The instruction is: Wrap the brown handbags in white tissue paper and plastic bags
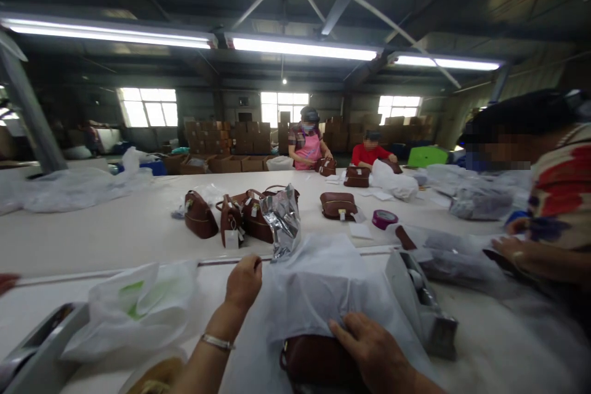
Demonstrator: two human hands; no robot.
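A dark brown handbag [318, 360] lies in front of me, its far part covered by a translucent white bag [318, 295]. My right hand [369, 345] is on the handbag's right side, its fingers gripping the white bag's near edge. To the left, my left hand [244, 280] is raised above the table with its fingers pinched closed; whatever they hold, if anything, is hidden. Just beyond it a crumpled silver foil sheet [282, 221] stands up beside several brown handbags [256, 218] with white tags.
Grey tape dispensers stand on the right [422, 301] and at the lower left [44, 345]. A white plastic bag [138, 301] lies left. Farther off are another brown handbag [338, 205] and a purple tape roll [385, 218]. A co-worker [554, 197] leans in at right; two people work across the table.
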